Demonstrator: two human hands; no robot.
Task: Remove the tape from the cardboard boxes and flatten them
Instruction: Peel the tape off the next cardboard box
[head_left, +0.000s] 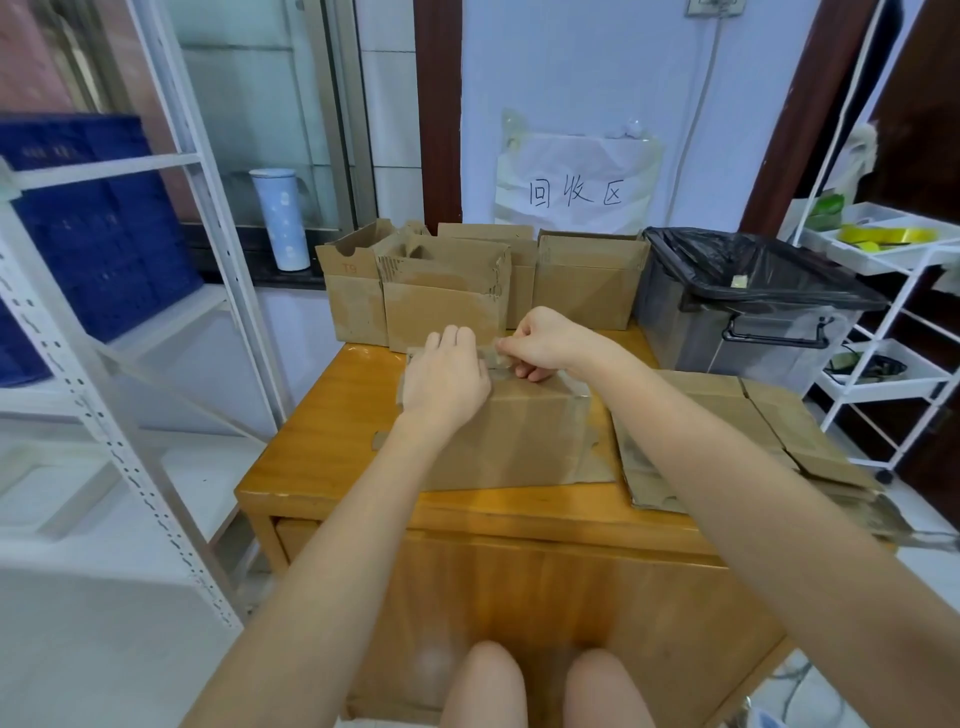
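A glossy, honey-coloured wooden worktop (322, 441) carries a matte brown corrugated box (519, 441), lying at its middle. Flattened cardboard (727, 415) sits just beside it on the right, with upright open boxes (441, 296) behind. The left hand (447, 376) rests palm-down on the box's far edge, fingers relaxed. The right hand (545, 340) has a pinching grip on a crinkled strip of clear tape (501, 353).
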